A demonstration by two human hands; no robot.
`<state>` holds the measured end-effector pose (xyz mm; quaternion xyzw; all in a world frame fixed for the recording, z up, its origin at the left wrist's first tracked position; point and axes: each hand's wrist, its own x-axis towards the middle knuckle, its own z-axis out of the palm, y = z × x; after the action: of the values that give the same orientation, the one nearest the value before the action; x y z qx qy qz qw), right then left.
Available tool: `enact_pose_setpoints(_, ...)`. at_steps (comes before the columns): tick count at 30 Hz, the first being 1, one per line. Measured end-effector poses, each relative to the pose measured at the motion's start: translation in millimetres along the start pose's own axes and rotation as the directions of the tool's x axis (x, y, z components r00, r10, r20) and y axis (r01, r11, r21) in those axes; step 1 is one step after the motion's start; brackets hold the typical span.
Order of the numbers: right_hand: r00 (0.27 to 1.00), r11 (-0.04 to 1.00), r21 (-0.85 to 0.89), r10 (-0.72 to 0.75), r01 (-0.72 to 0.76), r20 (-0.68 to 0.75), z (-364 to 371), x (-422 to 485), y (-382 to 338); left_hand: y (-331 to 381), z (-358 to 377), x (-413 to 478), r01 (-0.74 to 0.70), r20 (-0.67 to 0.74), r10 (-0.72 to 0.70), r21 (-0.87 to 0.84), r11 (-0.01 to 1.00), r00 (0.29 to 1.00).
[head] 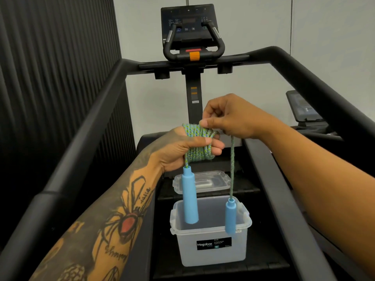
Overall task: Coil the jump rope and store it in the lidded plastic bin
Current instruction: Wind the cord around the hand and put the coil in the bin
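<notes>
I read one clear word: "Megabox", white on a black label [214,243] stuck to the front wall of the clear plastic bin [211,252]. To the right of that word on the same label I see smaller white lines and a small teal badge, all too small for me to read. Above the bin, the machine's console [187,23] shows minus and plus button symbols; its other markings are blurred.
</notes>
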<state>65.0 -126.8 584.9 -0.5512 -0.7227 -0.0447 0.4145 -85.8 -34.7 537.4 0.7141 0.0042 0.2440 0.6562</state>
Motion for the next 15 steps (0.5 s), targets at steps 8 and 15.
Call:
enact_pose_setpoints(8, 0.984, 0.871, 0.482, 0.155, -0.093, -0.091, 39.5, 2.2, 47.7, -2.9, 2.8, -0.5, -0.007, -0.034, 0.001, -0.159, 0.987, 0.999)
enact_pose_setpoints(15, 0.948, 0.877, 0.367, 0.260, -0.312, 0.186, 100.9, -44.3, 52.3, 0.9, -4.6, 6.9, -0.107, -0.232, 0.060, -0.198, 0.974, 0.971)
